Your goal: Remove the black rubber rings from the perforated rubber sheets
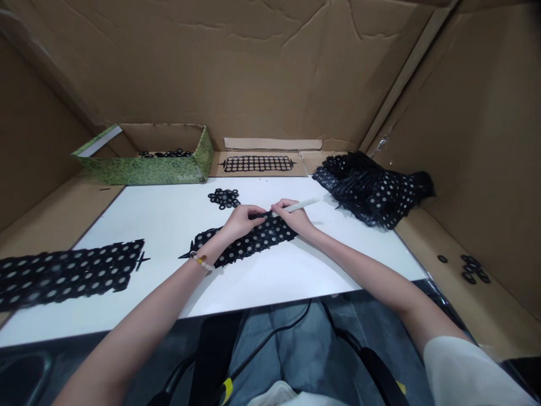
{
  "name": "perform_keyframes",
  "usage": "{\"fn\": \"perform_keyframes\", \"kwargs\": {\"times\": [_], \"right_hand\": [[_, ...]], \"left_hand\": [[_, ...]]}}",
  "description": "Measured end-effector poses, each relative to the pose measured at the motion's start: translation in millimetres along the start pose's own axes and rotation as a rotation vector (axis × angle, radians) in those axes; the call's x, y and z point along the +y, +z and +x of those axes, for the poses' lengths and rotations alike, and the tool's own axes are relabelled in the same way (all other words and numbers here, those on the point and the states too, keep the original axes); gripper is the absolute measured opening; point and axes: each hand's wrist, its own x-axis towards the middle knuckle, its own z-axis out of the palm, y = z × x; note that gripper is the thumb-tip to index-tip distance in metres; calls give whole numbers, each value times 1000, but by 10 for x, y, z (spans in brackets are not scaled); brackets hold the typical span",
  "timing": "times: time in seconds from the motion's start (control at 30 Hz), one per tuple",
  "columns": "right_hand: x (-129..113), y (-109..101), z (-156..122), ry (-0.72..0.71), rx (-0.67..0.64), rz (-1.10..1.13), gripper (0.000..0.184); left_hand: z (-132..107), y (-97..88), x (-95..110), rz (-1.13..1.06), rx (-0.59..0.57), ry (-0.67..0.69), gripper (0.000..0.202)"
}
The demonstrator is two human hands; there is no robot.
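Note:
A black sheet full of round holes [249, 241] lies on the white table in front of me. My left hand [242, 221] rests over its far edge, thumb and fingers pinching there; what is between the fingertips is partly hidden. In my right hand [293, 217] is a white pen-shaped tool [303, 204], slanting up to the right. Its tip meets the sheet's far edge close to my left fingertips. Small black rings [224, 198] sit in a loose cluster just beyond my left hand.
Another perforated black sheet [71, 273] lies at the left. A green box [147, 171] at the back left holds black rings. A ringed black grid [258, 163] lies on cardboard at the back. Crumpled perforated sheets [376, 189] are heaped right; more rings [473, 269] lie beyond the table [363, 248]. Cardboard walls surround it.

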Motion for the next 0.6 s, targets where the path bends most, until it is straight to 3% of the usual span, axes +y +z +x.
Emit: {"fn": "perform_keyframes", "kwargs": {"times": [0.1, 0.37, 0.6], "right_hand": [[-2, 5, -3, -8, 34, -33, 29], [42, 15, -11, -28, 22, -69, 28], [52, 69, -29, -185, 24, -259, 25]], "left_hand": [[-7, 30, 2, -39, 22, -7, 20], [-71, 115, 23, -225, 92, -143, 46], [-76, 126, -8, -270, 92, -155, 47]]}}
